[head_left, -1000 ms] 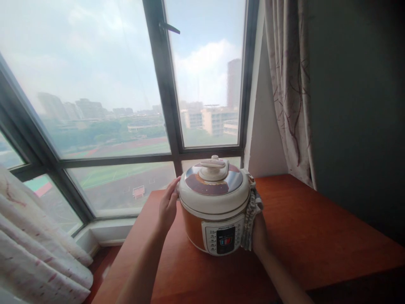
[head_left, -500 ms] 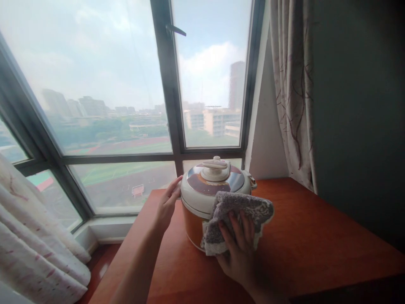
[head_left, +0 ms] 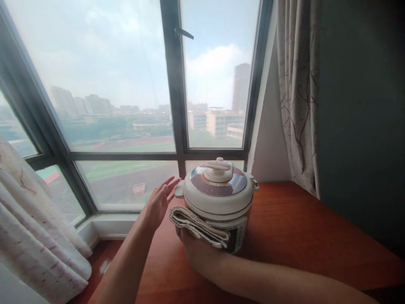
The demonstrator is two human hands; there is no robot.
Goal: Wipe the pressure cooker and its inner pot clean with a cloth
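Left curtain: pale patterned curtain [head_left: 34, 236] bunched at the far left, below the window [head_left: 126, 84].
Left hand: my left hand [head_left: 157, 204] is open, fingers spread and straight, holding nothing. It floats just left of the cooker, close to its side handle, not touching it.
Cloth: a folded grey-and-white cloth [head_left: 198, 226] pressed against the lower left front of the cooker.
Right hand: my right hand [head_left: 198, 253] reaches across from the right, under and behind the cloth, fingers mostly hidden by it. It is closed on the cloth and holds it to the cooker wall.
Cooker: cream and orange cooker [head_left: 221, 198] upright on the table, lid on, knob on top, near the window end.
Table: red-brown wooden table [head_left: 300, 236], running to the right.
Right curtain: second curtain [head_left: 297, 97] hanging beside a dark wall.
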